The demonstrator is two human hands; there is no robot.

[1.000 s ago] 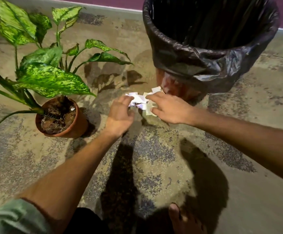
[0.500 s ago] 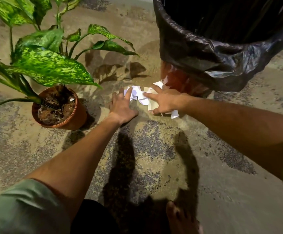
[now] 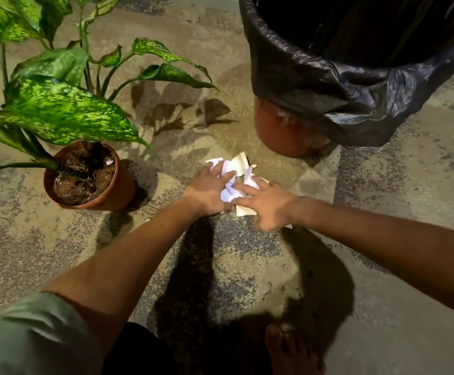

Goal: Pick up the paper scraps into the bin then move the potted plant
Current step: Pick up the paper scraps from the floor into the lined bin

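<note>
White and tan paper scraps (image 3: 235,169) lie bunched on the floor in front of the bin. My left hand (image 3: 207,190) rests on their left side, fingers curled into the crumpled white pieces. My right hand (image 3: 270,205) lies flat on their right side with fingers spread, pressing a tan piece down. The bin (image 3: 301,77), lined with a black bag over a brown body, stands just beyond at the upper right. The potted plant (image 3: 117,190), in a brown pot with speckled green leaves, stands on the floor to the left of my hands.
The floor is mottled grey and tan stone. My bare foot (image 3: 291,350) is at the bottom centre. Long leaves (image 3: 58,112) spread over the upper left. Open floor lies to the right below the bin and in front of me.
Both hands have drawn the scraps toward me and together into a tighter bunch. The loose piece by my right wrist is now under that hand. The view has tilted slightly.
</note>
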